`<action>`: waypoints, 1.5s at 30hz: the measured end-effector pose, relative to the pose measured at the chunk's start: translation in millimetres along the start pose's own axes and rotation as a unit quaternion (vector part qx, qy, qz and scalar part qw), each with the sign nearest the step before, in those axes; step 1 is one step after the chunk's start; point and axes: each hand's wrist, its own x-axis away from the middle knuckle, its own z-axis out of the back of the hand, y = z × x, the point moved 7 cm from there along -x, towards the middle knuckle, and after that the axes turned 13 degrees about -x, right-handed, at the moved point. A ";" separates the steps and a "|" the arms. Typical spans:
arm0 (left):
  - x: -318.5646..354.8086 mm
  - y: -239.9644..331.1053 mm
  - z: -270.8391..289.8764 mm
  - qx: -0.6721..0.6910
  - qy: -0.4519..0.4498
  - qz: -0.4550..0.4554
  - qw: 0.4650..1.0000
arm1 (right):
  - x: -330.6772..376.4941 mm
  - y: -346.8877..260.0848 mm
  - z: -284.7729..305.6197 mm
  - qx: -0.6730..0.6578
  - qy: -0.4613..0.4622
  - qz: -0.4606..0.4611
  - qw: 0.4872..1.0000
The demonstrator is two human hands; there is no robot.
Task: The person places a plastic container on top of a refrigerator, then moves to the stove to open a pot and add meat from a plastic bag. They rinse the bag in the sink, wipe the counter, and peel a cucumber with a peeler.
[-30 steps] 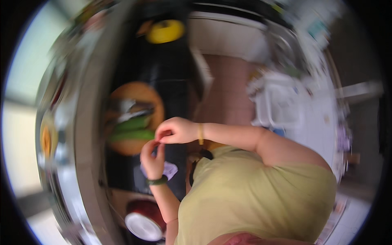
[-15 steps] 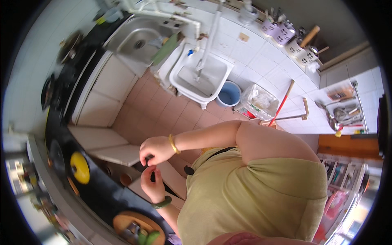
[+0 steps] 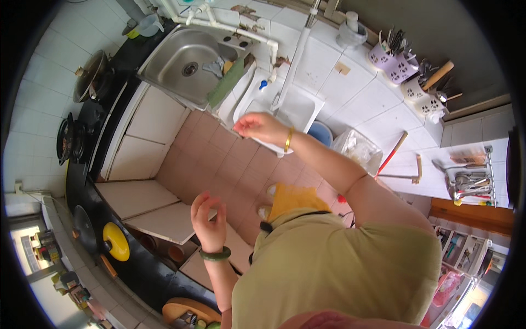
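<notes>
My left hand (image 3: 209, 222), with a green bangle (image 3: 215, 255) at its wrist, is raised beside the open cabinet door (image 3: 161, 222). Its fingers are curved and apart, with nothing seen between them. Farther off, my right hand (image 3: 258, 127) reaches out over the near edge of the white basin (image 3: 298, 107); a gold bracelet (image 3: 289, 140) circles that wrist. Its fingers are drawn together, and a small dark bit shows at the fingertips, too small to name. I cannot tell whether the hand touches the basin. The two hands are well apart.
A steel sink (image 3: 183, 66) lies at the far left, beside a green board (image 3: 233, 79). Along the left, the black counter (image 3: 145, 263) carries a yellow lid (image 3: 116, 241) and a round wooden board (image 3: 183, 310). A blue bucket (image 3: 320, 133) and a bagged bin (image 3: 356, 151) stand right of the basin.
My hands were together around a small dark thing; now they are apart. The right hand has moved away toward the basin, and the left has risen slightly with its fingers spread.
</notes>
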 end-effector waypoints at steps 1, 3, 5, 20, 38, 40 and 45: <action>-4.0 -9.5 -8.7 0.022 -0.007 0.016 1.000 | -7.0 -9.4 -5.8 -0.004 -0.018 0.005 1.000; -18.9 -26.4 -16.9 0.037 -0.031 0.033 0.998 | -21.3 -19.6 -15.8 -0.019 -0.037 0.006 0.999; -47.1 -23.0 -29.7 0.130 0.004 0.040 0.991 | -39.4 -28.9 -17.1 -0.036 -0.044 -0.007 0.998; -225.3 -69.6 -93.2 0.175 -0.051 0.112 0.977 | -381.6 -158.3 343.8 0.621 0.387 0.102 0.673; -159.0 -94.1 -1.7 0.098 0.091 0.158 0.978 | -413.8 -191.5 258.2 0.730 0.128 0.149 0.654; -104.3 -98.6 24.4 0.098 0.139 0.199 0.965 | -401.3 -169.5 155.1 0.692 0.089 0.265 0.666; 63.9 -104.5 77.6 0.004 0.251 0.310 0.917 | -225.5 4.4 -179.6 0.151 -0.258 0.052 0.953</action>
